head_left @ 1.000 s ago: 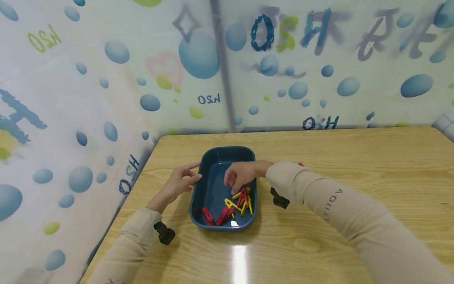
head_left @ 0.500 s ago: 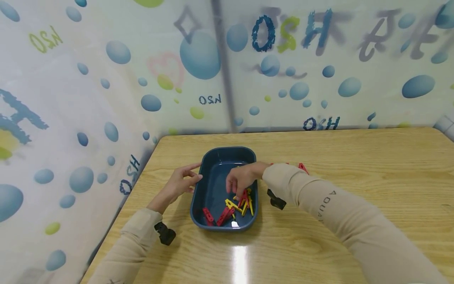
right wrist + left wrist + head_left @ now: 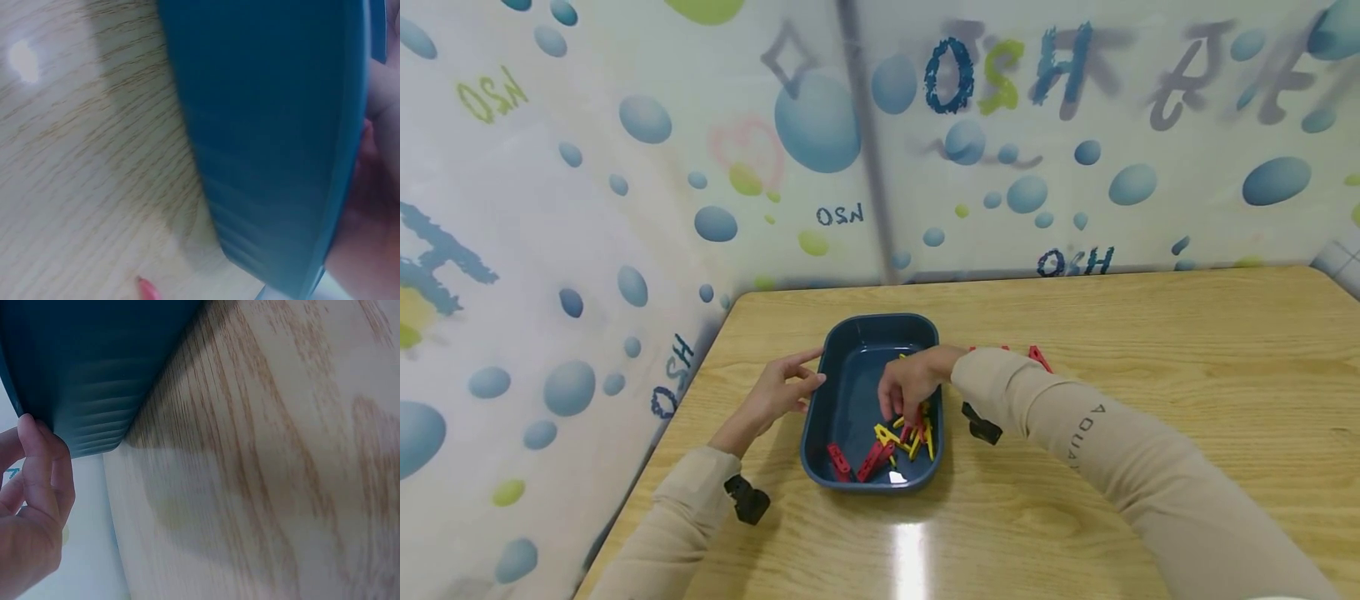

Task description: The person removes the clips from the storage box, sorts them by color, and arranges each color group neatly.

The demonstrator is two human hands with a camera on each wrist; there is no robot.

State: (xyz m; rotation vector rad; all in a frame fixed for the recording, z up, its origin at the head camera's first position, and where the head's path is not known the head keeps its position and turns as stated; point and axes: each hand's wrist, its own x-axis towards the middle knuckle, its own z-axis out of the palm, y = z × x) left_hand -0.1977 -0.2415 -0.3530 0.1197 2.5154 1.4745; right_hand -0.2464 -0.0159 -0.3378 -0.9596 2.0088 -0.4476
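A dark blue plastic bin (image 3: 842, 333) stands on the wooden table, holding several red and yellow clothespins. My left hand (image 3: 782, 387) is at its left side, fingers loosely spread; in the left wrist view the left hand (image 3: 40, 481) has fingertips right at the rim. My right hand (image 3: 913, 382) reaches over the right rim with its fingers pointing down at a red clothespin (image 3: 907, 434). I cannot tell whether the fingers pinch it. Beside them lie yellow clothespins (image 3: 886, 435), and nearer the front are red clothespins (image 3: 839, 460). The right wrist view shows mostly the bin's outer wall (image 3: 269, 137).
On the table (image 3: 1150, 375) beyond my right sleeve, more red clothespins (image 3: 1039, 358) lie partly hidden behind the arm. Patterned wall sheeting (image 3: 985, 208) rises along the table's back and left edges. A camera is strapped to each wrist.
My right hand has come down and slightly toward me, from above the clothespins onto a red one. More red clothespins show behind the right sleeve. My left hand has stayed at the bin.
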